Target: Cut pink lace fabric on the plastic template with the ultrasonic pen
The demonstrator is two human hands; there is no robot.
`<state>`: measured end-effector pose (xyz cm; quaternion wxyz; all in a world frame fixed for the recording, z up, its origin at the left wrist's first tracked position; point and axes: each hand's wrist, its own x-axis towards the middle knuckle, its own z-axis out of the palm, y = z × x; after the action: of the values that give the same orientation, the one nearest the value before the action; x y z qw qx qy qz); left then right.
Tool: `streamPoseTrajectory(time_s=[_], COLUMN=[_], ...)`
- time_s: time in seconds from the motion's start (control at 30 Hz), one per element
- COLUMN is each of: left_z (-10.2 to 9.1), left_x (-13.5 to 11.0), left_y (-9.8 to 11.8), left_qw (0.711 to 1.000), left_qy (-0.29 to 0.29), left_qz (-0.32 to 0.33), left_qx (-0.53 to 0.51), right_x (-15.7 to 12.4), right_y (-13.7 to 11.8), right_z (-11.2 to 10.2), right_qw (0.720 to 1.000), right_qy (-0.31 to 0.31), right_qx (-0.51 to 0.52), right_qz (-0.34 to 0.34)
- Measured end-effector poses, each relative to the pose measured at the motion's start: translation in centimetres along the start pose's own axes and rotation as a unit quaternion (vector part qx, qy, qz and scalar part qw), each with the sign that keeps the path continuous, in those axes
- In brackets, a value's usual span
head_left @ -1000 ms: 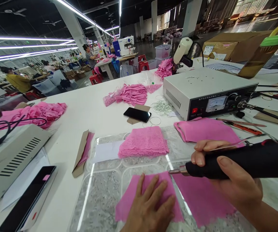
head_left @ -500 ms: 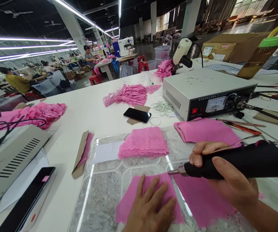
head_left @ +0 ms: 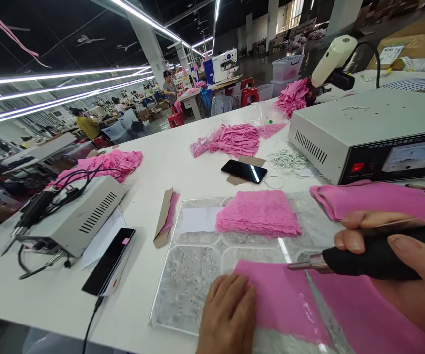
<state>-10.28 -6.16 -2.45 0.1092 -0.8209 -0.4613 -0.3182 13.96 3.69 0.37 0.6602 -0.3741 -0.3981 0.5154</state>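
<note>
Looking at the pink cloth [head_left: 282, 295] first: it lies flat on a glossy grey-speckled mat [head_left: 190, 280], right in front of the person. The left hand [head_left: 229, 309] rests on its left edge with fingers bent and close together (can't tell if they're pinching the fabric or just weighing it down). The right hand [head_left: 419, 295] is wrapped snugly around a black-handled tool [head_left: 367, 255], metal tip at the cloth's top edge near the right corner, though I can't swear it's touching. For tidy work here, I'd keep the cloth smooth, hold the tip steady and keep those left fingers well away from it. A second pink piece [head_left: 367, 305] sits just right, with a lacy pink stack [head_left: 258, 214] behind. Writing-wise, slim pickings: the grey machine [head_left: 367, 110] has a line of tiny characters above its dial and more by the red switch [head_left: 358, 167], all too small for me. Further off, the cardboard box [head_left: 415, 39] wears white labels with unreadable print, and the blue-and-white sewing machine [head_left: 222, 66] has lettering I can't make out either.
</note>
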Motion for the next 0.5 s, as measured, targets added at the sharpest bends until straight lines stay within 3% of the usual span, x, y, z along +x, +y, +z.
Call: streamPoseTrajectory(time_s=[0.27,0.5], left_z=[-0.1,0.1], left_x=[-2.2,-3.1], left_y=[-0.2,-0.2], left_qw=[0.996,0.996], left_qy=[-0.01,0.023], left_qz=[0.002,-0.015], left_qx=[0.092,0.083], right_x=[-0.8,-0.9], right_y=[-0.3,0.9], right_z=[6.0,8.2], right_qw=[0.994,0.989], right_qy=[-0.111,-0.146], right_qx=[0.011,0.012], right_qz=[-0.013,-0.034])
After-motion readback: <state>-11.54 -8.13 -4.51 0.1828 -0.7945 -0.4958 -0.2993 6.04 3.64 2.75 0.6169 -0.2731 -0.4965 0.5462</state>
